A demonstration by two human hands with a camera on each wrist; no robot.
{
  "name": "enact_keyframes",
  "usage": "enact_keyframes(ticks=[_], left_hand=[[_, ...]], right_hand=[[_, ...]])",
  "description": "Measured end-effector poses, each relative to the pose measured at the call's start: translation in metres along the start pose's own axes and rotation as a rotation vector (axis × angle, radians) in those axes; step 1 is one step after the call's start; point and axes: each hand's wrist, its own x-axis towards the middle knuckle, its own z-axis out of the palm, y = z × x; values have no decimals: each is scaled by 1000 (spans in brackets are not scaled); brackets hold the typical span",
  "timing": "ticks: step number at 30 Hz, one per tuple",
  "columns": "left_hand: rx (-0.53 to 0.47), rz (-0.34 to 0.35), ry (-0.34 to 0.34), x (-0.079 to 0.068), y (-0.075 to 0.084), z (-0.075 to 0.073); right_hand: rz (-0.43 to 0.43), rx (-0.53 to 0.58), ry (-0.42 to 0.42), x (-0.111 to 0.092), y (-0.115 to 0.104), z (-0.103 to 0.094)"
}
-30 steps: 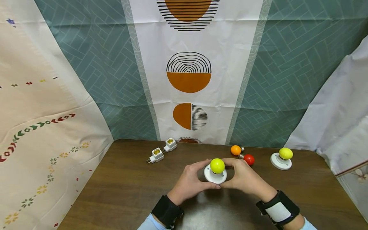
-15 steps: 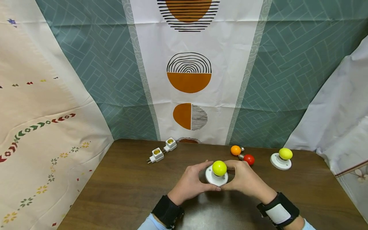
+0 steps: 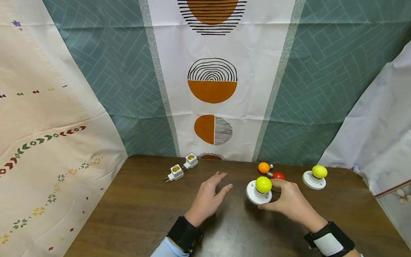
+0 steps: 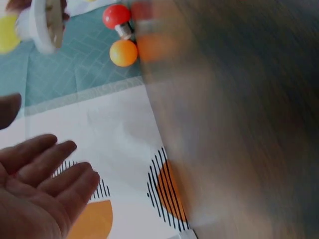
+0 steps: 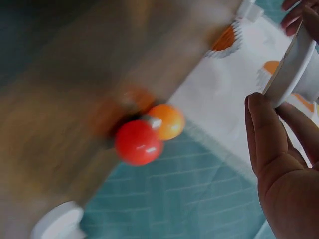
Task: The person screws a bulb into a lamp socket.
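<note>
My right hand point(image 3: 290, 201) grips the rim of a round white lamp holder point(image 3: 253, 194) with a yellow-green bulb point(image 3: 263, 184) seated in it. In the right wrist view the holder's white base point(image 5: 291, 67) is raised off the table, between my thumb and fingers. To its left, my left hand point(image 3: 207, 200) is free, fingers stretched forward and thumb apart. The left wrist view has that left hand point(image 4: 45, 184) with relaxed fingers and nothing in them. Just behind the held lamp holder lie a red bulb point(image 3: 278, 176) and an orange bulb point(image 3: 264, 167).
A second white lamp holder point(image 3: 314, 181) with a yellow bulb point(image 3: 319, 171) stands at the back right. Two white plug-in sockets point(image 3: 176, 172) lie at the back left of the brown table point(image 3: 135, 207). Patterned cloth point(image 3: 212, 107) hangs behind the table's far edge.
Both hands held the lamp holder before; my left hand has let go and moved away from it. My right hand has carried the lamp holder to the right, tilting it slightly.
</note>
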Motion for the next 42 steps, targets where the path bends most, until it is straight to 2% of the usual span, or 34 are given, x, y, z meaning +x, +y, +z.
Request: enact_keyframes(ticks=[6, 15, 19, 22, 30, 42], left_hand=[[77, -61, 62, 0, -10, -3], [141, -87, 122, 3, -20, -6], [137, -109, 121, 4, -22, -8], [143, -121, 112, 3, -22, -7], [153, -150, 73, 3, -24, -6], [151, -144, 79, 0, -25, -6]], right_hand=[[81, -131, 57, -17, 37, -10], [187, -258, 139, -50, 90, -42], [226, -294, 183, -61, 112, -58], [268, -320, 184, -68, 125, -67], [330, -363, 169, -74, 140, -76], [357, -386, 143, -75, 149, -77]])
